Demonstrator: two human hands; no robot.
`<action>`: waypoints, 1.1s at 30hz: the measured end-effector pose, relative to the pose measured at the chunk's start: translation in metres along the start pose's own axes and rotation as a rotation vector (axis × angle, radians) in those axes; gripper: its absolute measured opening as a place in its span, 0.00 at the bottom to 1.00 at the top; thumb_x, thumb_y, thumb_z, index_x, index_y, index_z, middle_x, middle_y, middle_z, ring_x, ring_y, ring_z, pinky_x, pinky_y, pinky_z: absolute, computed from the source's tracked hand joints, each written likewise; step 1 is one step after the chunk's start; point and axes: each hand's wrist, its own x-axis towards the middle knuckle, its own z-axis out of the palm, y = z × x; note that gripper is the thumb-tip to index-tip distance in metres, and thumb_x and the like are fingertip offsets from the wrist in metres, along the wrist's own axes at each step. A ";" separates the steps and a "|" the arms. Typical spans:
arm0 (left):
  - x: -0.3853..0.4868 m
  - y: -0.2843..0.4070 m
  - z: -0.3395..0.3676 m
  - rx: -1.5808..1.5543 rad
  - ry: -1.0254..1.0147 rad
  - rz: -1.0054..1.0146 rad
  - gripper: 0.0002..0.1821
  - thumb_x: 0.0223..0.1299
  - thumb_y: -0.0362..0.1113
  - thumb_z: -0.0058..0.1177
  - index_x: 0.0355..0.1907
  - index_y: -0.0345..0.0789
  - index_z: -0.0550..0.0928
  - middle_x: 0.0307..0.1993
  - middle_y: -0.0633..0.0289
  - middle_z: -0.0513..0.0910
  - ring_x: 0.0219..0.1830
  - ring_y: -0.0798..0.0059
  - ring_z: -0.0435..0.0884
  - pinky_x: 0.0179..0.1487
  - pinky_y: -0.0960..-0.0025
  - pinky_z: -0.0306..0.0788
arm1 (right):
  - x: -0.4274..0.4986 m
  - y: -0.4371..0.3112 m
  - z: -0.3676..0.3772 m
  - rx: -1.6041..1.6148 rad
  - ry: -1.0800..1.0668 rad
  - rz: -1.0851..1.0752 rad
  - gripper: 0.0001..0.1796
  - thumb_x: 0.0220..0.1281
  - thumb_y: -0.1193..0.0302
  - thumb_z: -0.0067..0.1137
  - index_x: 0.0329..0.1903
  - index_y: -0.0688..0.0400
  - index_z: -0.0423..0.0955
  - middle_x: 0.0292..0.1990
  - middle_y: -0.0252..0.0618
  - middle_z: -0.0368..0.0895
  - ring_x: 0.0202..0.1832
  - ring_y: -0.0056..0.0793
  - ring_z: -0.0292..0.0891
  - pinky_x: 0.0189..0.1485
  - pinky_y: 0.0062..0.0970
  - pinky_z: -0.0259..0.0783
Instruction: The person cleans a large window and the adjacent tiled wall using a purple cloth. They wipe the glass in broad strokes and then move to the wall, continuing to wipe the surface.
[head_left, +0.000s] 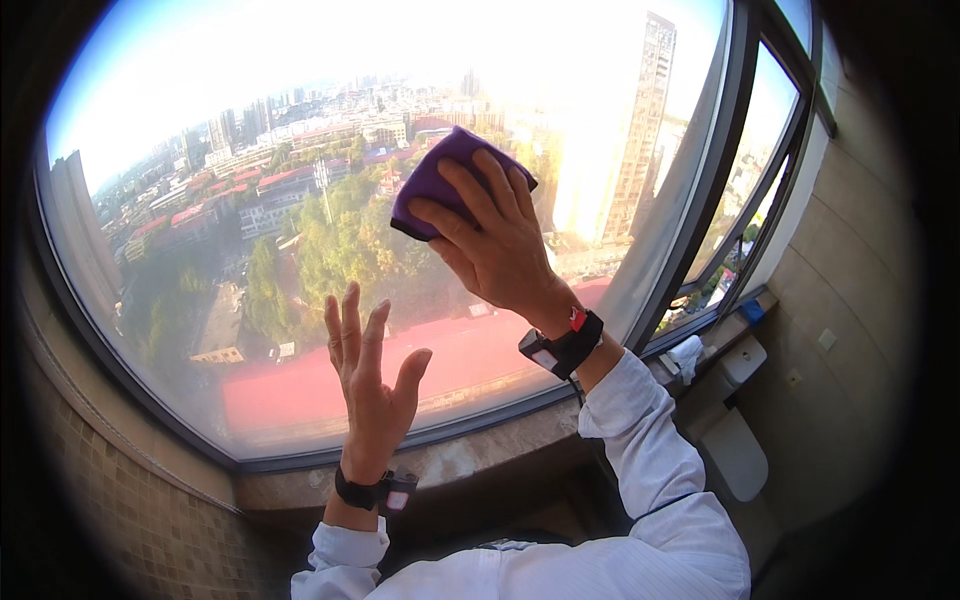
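A large window pane (285, 300) fills most of the view, with buildings and trees beyond it. Under the spread fingers of my right hand (495, 247) lies a folded purple cloth (427, 180) with dark edging, pressed flat against the upper middle of the glass. My left hand (375, 390) is raised lower and to the left, fingers apart and holding nothing; whether it touches the glass I cannot tell. Each wrist wears a black strap with a small device.
A stone sill (450, 457) runs below the dark window frame (495, 412). To the right, a narrower window (739, 180) stands tilted open. White cloth (686, 356) and a blue item (751, 311) lie on the ledge near a toilet (735, 454). Tiled walls flank both sides.
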 end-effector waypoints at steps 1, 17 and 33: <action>0.001 -0.001 0.001 -0.001 -0.003 0.002 0.37 0.76 0.63 0.60 0.74 0.37 0.79 0.87 0.46 0.59 0.91 0.41 0.43 0.87 0.34 0.44 | 0.003 0.013 -0.010 -0.011 0.047 0.024 0.23 0.77 0.57 0.65 0.71 0.38 0.81 0.80 0.44 0.68 0.82 0.60 0.58 0.81 0.64 0.54; -0.002 -0.004 0.001 -0.005 0.094 -0.052 0.36 0.77 0.58 0.62 0.75 0.35 0.79 0.84 0.48 0.66 0.89 0.45 0.52 0.87 0.40 0.51 | 0.053 -0.030 0.031 0.149 0.199 0.062 0.27 0.75 0.50 0.65 0.73 0.36 0.80 0.83 0.45 0.63 0.83 0.62 0.52 0.79 0.68 0.47; -0.012 -0.006 -0.001 -0.106 0.249 -0.193 0.36 0.81 0.57 0.58 0.77 0.32 0.77 0.83 0.49 0.69 0.88 0.50 0.57 0.87 0.47 0.53 | 0.050 -0.020 0.029 0.143 0.258 0.013 0.27 0.78 0.47 0.63 0.72 0.40 0.80 0.81 0.48 0.64 0.81 0.66 0.55 0.78 0.70 0.49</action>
